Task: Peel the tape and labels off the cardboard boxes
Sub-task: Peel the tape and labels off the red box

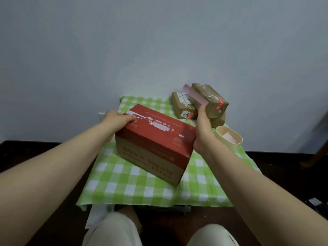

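Observation:
A red-topped cardboard box [156,139] lies at an angle on the green checked cloth [134,185]. White torn patches run along its top. My left hand [117,119] grips the box's far left corner. My right hand [203,128] is beside the box's right end and pinches a long pinkish strip of tape [193,94] that stretches up and away to the back. Behind it stand small brown boxes: one with a white label [182,105] and one with a red sticker [211,98].
A pale yellow oval container [230,139] with pinkish scraps inside stands right of my right hand. A third brown box [219,120] lies under the stickered one. The wall is close behind the small table; dark floor surrounds it. My knees are below the front edge.

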